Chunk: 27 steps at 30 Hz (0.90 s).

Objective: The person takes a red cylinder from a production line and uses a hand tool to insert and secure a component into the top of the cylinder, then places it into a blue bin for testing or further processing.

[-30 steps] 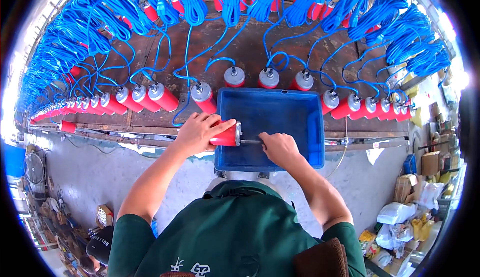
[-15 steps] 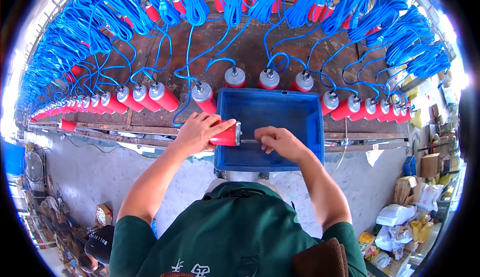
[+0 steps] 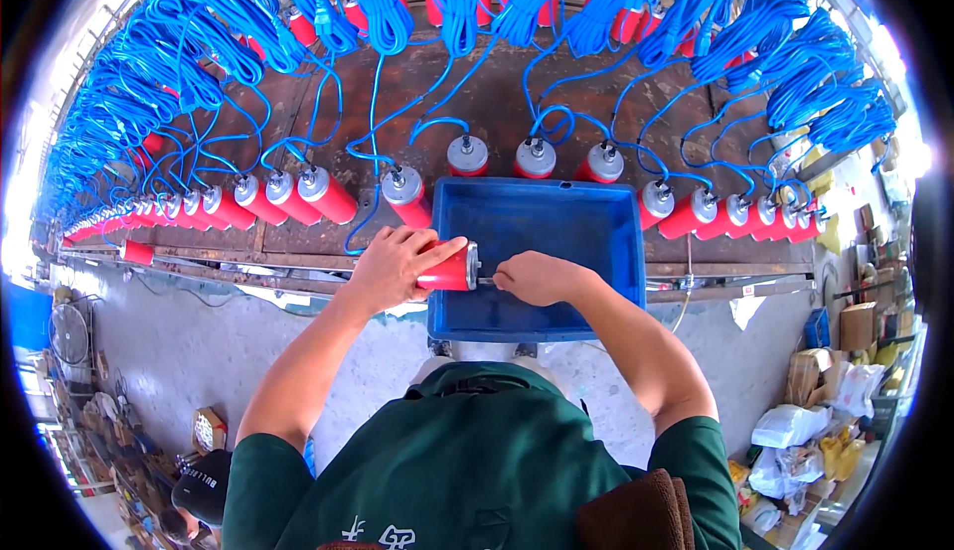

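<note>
My left hand wraps round a red cylinder lying on its side, silvery end cap facing right, over the left edge of a shallow blue plastic tray. My right hand is closed on a thin metal rod at that end cap. Only a short piece of the rod shows between cap and fingers; whether it is a tool or part of the cylinder I cannot tell. Just beyond the left hand, an upright red cylinder with a grey cap and blue cable stands on the bench.
Capped red cylinders line the brown metal bench on both sides of the tray. Coiled blue cables hang along the back. Bags and boxes lie at the lower right. A person in a dark cap is at the lower left.
My right hand has moved left along the rod, closer to the end cap, and turned so its back faces up. The left hand and its cylinder have stayed in place.
</note>
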{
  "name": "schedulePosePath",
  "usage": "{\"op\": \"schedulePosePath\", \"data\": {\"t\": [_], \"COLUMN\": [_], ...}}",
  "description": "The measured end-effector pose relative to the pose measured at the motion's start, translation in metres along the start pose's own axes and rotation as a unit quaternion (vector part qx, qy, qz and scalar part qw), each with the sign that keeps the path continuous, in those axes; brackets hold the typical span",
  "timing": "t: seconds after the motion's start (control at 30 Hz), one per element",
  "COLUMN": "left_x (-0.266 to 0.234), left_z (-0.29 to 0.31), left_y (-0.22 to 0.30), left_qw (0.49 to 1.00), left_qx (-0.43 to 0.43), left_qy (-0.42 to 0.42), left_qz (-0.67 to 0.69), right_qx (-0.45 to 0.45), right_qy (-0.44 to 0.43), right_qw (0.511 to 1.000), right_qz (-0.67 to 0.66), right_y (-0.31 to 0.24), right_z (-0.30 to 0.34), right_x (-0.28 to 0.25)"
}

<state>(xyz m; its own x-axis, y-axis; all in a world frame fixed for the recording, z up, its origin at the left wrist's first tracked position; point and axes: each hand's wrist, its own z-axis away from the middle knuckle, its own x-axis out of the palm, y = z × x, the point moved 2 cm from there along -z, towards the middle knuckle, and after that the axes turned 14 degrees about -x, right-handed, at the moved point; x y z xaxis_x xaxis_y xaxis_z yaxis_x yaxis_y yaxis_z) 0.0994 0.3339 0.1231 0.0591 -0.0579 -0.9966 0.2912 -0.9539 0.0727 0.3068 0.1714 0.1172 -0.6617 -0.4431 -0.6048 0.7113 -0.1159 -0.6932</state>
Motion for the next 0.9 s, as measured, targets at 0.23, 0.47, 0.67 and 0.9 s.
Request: {"op": "schedulePosePath", "data": {"t": [0.23, 0.47, 0.67, 0.9], "left_x": [0.002, 0.002, 0.002, 0.002], "left_z": [0.001, -0.002, -0.001, -0.001], "left_y": [-0.002, -0.001, -0.002, -0.004], "left_qw": [1.000, 1.000, 1.000, 1.000], "left_qx": [-0.002, 0.004, 0.000, -0.005], "left_qy": [-0.012, -0.016, -0.016, -0.021], "left_qz": [-0.010, -0.003, -0.011, -0.001], "right_qx": [0.022, 0.039, 0.018, 0.034], "right_qy": [0.039, -0.013, 0.009, 0.159], "right_qw": [0.999, 0.999, 0.995, 0.986], "right_qz": [0.006, -0.026, 0.102, -0.036], "right_y": [-0.010, 0.000, -0.017, 0.021], "right_z": [0.002, -0.007, 0.003, 0.013], "right_x": [0.000, 0.002, -0.001, 0.008]}}
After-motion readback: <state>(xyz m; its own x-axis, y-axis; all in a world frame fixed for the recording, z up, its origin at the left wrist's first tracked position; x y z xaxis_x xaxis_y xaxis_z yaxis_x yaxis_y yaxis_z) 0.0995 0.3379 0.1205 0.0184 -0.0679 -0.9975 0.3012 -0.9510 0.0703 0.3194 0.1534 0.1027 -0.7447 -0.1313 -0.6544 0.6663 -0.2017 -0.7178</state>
